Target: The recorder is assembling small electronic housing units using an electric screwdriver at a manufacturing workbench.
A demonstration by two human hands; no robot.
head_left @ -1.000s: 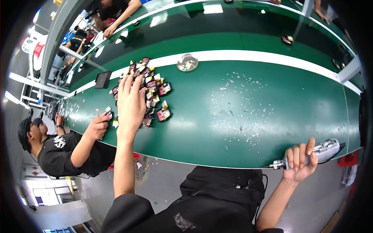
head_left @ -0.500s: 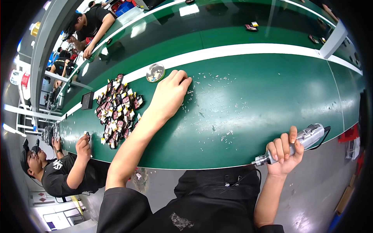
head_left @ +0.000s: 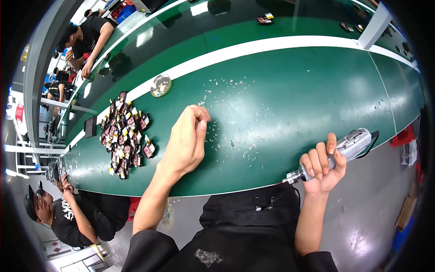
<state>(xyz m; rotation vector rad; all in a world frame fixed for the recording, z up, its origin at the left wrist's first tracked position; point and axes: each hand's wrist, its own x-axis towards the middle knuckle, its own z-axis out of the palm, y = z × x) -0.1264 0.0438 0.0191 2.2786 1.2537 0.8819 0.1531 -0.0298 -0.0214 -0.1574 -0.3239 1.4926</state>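
Over the green bench (head_left: 308,104) my left hand (head_left: 183,143) hovers beside scattered small white slivers (head_left: 231,122). Its fingers are curled together, and whatever they may pinch is hidden. My right hand (head_left: 324,167) is wrapped round a silver corded rotary tool (head_left: 349,145) at the bench's near edge. The tool's chuck and thin bit point left, toward my body's middle. Left of my left hand lies a heap of small black parts (head_left: 124,136) with pink, white and yellow patches. A round clear dish (head_left: 161,85) with small pieces inside stands behind the heap.
A small black box (head_left: 90,127) sits left of the heap. Beyond a white rail (head_left: 253,47) runs another green surface carrying a few black parts (head_left: 265,20). Grey posts (head_left: 378,27) rise at both sides. Co-workers (head_left: 77,217) work at the left and far left.
My left hand has drawn back from the far slivers, toward me. The right hand still grips the rotary tool. The view has shifted, and the co-worker at left has lowered a raised hand.
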